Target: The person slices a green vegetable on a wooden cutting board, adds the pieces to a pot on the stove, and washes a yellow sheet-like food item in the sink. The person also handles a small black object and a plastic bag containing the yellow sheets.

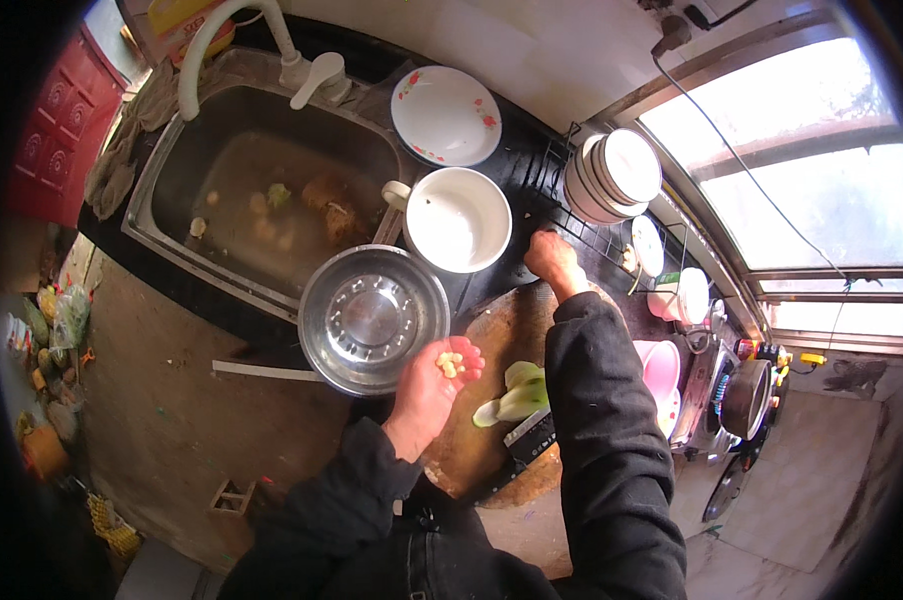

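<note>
Pale pieces (450,364) rest in the upturned, loosely cupped left hand (431,388); the bowl (320,338) lies just forward-left of it. The right hand (555,257), farther forward and right, curls near the rack (597,240); whether it holds anything, I cannot tell.

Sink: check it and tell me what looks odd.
The sink stands out: murky water lies in it, with a green scrap and brownish lumps. Loose food bits in cloudy water look out of place. I see no clear damage.
</note>
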`<state>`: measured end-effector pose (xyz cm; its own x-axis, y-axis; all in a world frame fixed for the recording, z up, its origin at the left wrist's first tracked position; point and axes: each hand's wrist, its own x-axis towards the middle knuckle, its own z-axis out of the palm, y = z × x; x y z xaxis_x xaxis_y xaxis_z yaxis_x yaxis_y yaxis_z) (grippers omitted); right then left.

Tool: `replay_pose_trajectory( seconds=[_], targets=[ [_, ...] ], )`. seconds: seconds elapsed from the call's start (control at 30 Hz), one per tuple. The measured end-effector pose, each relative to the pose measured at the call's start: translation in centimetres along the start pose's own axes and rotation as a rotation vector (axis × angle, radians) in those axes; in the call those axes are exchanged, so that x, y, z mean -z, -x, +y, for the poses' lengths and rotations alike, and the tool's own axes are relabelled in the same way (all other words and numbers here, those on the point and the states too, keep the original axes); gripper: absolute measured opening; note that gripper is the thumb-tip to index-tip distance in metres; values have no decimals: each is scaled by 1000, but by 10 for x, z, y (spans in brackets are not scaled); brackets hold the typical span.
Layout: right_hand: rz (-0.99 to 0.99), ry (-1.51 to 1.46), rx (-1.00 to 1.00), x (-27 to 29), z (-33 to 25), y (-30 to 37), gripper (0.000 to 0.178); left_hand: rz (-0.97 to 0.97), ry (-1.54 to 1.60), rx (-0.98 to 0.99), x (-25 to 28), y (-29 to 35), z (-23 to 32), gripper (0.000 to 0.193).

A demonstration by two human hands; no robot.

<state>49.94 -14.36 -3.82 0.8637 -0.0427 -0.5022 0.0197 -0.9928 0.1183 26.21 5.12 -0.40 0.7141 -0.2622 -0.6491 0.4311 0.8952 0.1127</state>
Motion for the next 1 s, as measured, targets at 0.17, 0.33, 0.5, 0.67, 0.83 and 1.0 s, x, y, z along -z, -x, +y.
replay_pose_trajectory(
  seconds=[0.17,0.33,0.5,0.67,0.83,1.0],
  targets=[
    [298,38,218,-3,-1,12,10,-26,41,-46,-6,-4,8,25],
    [248,96,193,3,-9,19,10,-30,86,-96,-11,0,16,27],
    [494,-519,461,37,-14,109,7,-28,133,-102,-15,-1,14,30],
    [306,-623,802,45,-20,228,25,-129,-123,-124,-30,16,-8,27],
    [510,-927,711,40,60,299,27,-133,-97,19,-63,44,-59,18],
    [754,-1048,595,-11,187,382,18,-239,-285,129,-115,57,-170,17]
  ],
)
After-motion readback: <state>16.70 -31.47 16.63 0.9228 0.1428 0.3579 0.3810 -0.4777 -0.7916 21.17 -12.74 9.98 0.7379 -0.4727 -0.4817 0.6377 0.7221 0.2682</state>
